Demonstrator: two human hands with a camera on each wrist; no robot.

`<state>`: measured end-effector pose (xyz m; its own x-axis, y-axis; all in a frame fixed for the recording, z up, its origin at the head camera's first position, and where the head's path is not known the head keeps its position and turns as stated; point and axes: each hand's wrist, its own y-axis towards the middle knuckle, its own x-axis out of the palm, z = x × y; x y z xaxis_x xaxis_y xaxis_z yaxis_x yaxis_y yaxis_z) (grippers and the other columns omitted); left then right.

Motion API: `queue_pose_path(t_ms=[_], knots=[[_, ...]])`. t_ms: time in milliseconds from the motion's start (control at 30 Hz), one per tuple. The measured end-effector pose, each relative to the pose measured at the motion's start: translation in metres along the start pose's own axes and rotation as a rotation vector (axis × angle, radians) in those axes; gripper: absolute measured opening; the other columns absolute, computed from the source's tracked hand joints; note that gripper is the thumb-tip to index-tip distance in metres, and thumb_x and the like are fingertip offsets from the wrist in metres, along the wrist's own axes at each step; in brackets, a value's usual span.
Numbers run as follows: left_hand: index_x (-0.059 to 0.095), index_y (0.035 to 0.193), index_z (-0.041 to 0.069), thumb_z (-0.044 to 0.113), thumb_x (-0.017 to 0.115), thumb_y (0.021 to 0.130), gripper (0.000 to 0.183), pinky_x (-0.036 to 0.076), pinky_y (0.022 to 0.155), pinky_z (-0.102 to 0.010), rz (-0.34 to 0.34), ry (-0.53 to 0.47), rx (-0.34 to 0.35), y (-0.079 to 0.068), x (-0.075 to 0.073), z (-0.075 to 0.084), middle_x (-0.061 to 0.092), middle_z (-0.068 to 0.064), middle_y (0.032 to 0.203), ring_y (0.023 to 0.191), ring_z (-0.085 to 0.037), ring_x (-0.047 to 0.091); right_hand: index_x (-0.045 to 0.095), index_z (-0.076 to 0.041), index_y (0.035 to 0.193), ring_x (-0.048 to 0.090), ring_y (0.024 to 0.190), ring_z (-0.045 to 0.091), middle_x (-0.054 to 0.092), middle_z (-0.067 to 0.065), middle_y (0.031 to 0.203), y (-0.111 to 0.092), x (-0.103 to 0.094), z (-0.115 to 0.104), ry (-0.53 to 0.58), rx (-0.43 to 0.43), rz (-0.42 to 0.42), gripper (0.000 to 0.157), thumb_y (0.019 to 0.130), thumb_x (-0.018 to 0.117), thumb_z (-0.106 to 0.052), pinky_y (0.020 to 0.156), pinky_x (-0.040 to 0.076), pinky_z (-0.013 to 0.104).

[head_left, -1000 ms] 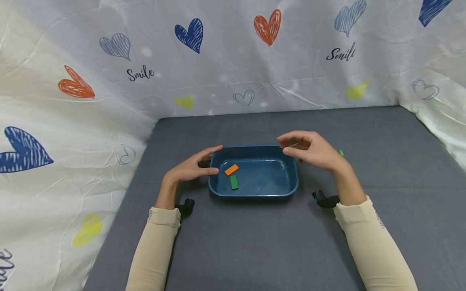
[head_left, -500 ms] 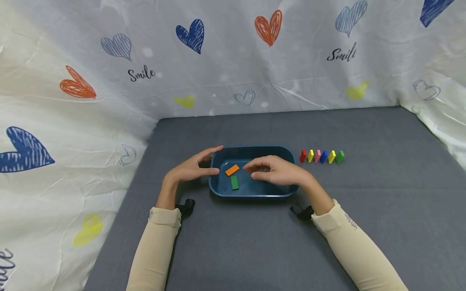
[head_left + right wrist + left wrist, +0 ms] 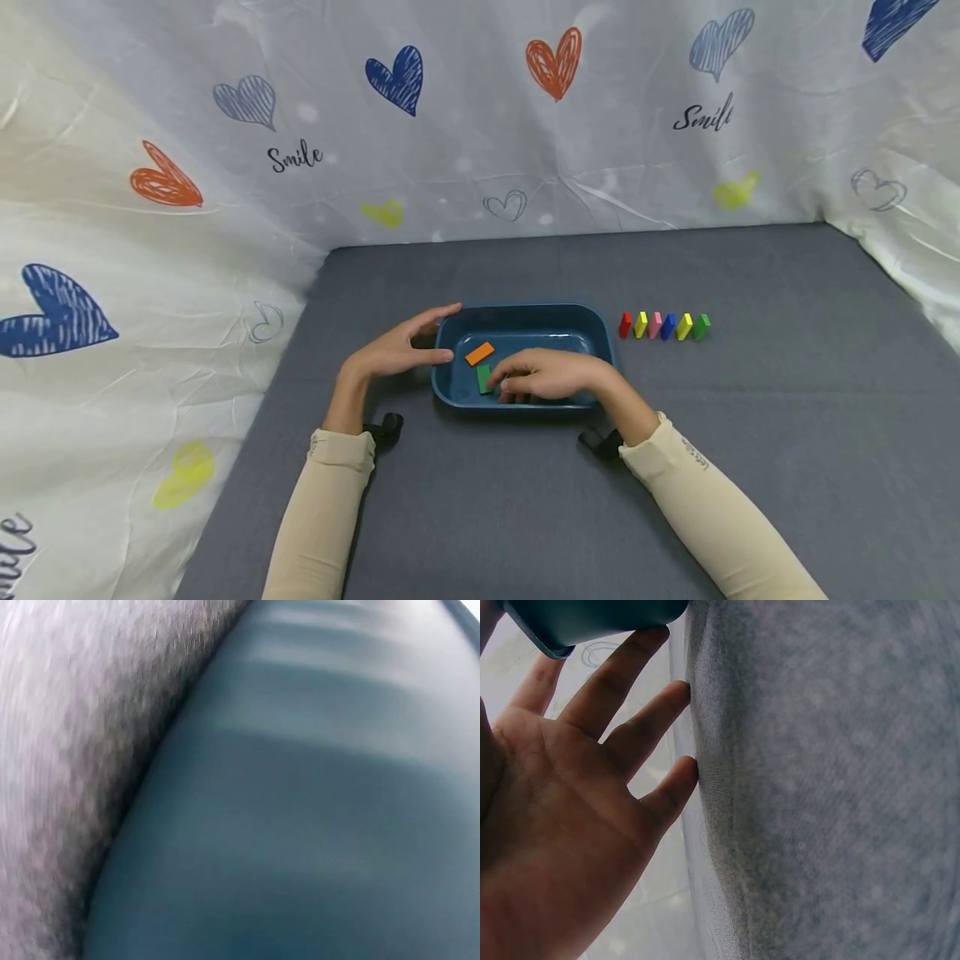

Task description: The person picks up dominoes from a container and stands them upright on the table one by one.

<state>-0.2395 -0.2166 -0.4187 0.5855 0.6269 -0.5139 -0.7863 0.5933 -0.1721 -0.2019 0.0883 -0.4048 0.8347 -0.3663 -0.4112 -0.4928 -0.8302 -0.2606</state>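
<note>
A dark blue rectangular tray [image 3: 525, 407] stands on the grey cloth. Inside, at its left end, lie an orange domino block [image 3: 480, 353] and a green domino block [image 3: 483, 379]. At the tray's left side is my left hand [image 3: 397, 346], thumb at the rim and fingers toward the back corner. The left wrist view shows those fingers [image 3: 604, 690] spread and nearly straight, with one tip against the tray's outside [image 3: 607, 615]. My right hand [image 3: 547, 373] reaches down into the tray, its fingertips right at the green block's right edge. The right wrist view holds only the tray wall [image 3: 285, 810], blurred.
Right of the tray, several dominoes stand upright in a row, from a red one [image 3: 626, 324] to a green one [image 3: 701, 327], with yellow, pink and blue between. A white curtain printed with hearts [image 3: 450, 125] hangs behind and along the left.
My right hand has come from beside the standing row, leftward over the tray and down to the green block. The row, hidden partly before, is now in full view. My left hand stays put.
</note>
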Motion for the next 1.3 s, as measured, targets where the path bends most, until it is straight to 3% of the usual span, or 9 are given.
queue_pose_path(t_ms=[133,267,400,533,700,867,1033,1300], knots=[[0.028,0.161,0.037,0.03,0.072,0.097,0.078,0.029,0.118,-0.068,0.001,-0.001,0.0,0.0,0.0,-0.001,0.021,0.002,0.17,0.153,-0.04,0.029,0.066,-0.006,0.132,0.06,0.082,0.018,0.069,0.003,0.101,0.0,0.0,-0.003,-0.046,0.01,-0.026,0.033,0.109,0.046,-0.018,0.077,0.051,0.03],[0.029,0.161,0.036,0.03,0.072,0.097,0.078,0.03,0.117,-0.068,0.003,0.004,-0.002,0.001,-0.001,-0.001,0.021,0.002,0.17,0.152,-0.04,0.031,0.067,-0.007,0.13,0.06,0.083,0.021,0.067,0.002,0.098,-0.004,-0.004,-0.004,-0.083,0.041,-0.037,0.032,0.109,0.046,-0.019,0.078,0.051,0.031],[0.029,0.16,0.038,0.029,0.072,0.097,0.077,0.03,0.117,-0.068,0.002,0.0,-0.004,0.001,-0.001,-0.001,0.021,0.001,0.17,0.152,-0.04,0.031,0.068,-0.006,0.126,0.064,0.088,0.021,0.07,0.007,0.106,-0.004,-0.006,-0.001,-0.066,0.036,0.002,0.029,0.108,0.048,-0.018,0.083,0.056,0.035],[0.029,0.16,0.04,0.029,0.072,0.097,0.077,0.029,0.117,-0.069,0.001,-0.001,-0.005,0.001,-0.001,-0.001,0.021,0.002,0.17,0.153,-0.04,0.03,0.068,-0.005,0.123,0.065,0.095,0.022,0.07,0.013,0.115,0.002,-0.003,0.0,-0.072,-0.025,0.099,0.025,0.106,0.054,-0.017,0.088,0.055,0.037],[0.029,0.161,0.036,0.028,0.071,0.097,0.077,0.029,0.117,-0.069,-0.003,-0.006,-0.001,0.001,-0.001,-0.002,0.02,0.002,0.17,0.153,-0.041,0.029,0.068,-0.006,0.126,0.064,0.111,0.019,0.069,0.01,0.125,0.008,0.0,-0.001,-0.126,-0.1,0.197,0.025,0.103,0.059,-0.012,0.101,0.053,0.042],[0.028,0.161,0.036,0.029,0.071,0.098,0.077,0.029,0.117,-0.07,-0.007,-0.01,0.005,0.002,-0.001,-0.002,0.02,0.002,0.17,0.153,-0.04,0.029,0.064,-0.006,0.134,0.061,0.124,0.024,0.064,0.007,0.137,0.009,0.003,0.0,-0.174,-0.133,0.156,0.032,0.103,0.058,-0.008,0.108,0.049,0.048],[0.029,0.16,0.039,0.029,0.071,0.097,0.076,0.03,0.117,-0.069,-0.003,-0.007,0.006,0.001,-0.001,-0.001,0.021,0.002,0.17,0.152,-0.04,0.031,0.064,-0.005,0.135,0.061,0.123,0.022,0.066,0.007,0.134,0.007,0.001,0.0,-0.209,-0.126,0.127,0.034,0.102,0.057,-0.006,0.109,0.049,0.045],[0.029,0.16,0.038,0.03,0.072,0.097,0.077,0.029,0.117,-0.069,-0.001,-0.01,-0.009,0.001,0.0,0.001,0.021,0.003,0.17,0.153,-0.04,0.03,0.065,-0.005,0.131,0.064,0.12,0.024,0.068,0.01,0.13,-0.003,-0.007,0.003,-0.143,-0.088,0.204,0.03,0.101,0.06,-0.006,0.105,0.052,0.047]])
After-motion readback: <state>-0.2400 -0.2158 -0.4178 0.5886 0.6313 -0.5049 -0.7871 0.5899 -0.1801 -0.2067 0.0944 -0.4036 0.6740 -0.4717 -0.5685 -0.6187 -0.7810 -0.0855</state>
